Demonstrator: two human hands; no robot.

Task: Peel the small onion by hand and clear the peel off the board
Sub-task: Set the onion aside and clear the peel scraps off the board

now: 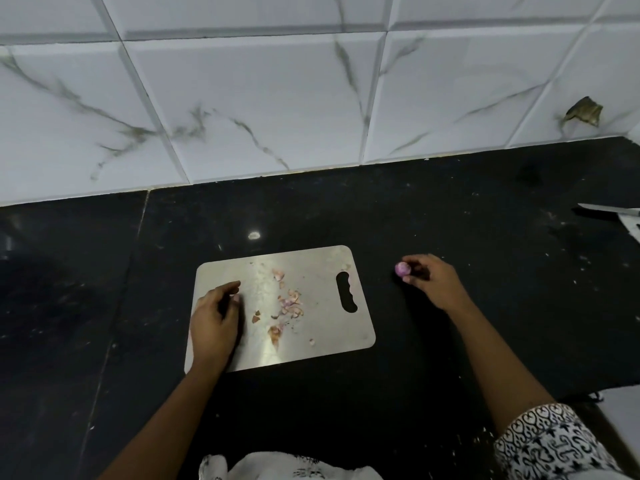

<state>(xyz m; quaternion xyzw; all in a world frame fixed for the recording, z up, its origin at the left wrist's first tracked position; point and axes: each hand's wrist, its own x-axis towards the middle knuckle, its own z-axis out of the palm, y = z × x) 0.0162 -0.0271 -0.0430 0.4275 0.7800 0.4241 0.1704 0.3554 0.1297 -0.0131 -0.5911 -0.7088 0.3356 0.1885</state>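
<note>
Small onion (402,269): being pinched by right hand (429,282), centre right of frame, off the board (311,344). Left hand (216,320): resting loosely curled, gripping nothing, on board's left end. Peel scraps (289,304): lying mid-board.

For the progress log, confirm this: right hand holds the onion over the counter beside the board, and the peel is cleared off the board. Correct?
Wrong on the peel: the head view shows peel scraps lying on the board. The right hand does hold the onion over the counter beside it.
</note>
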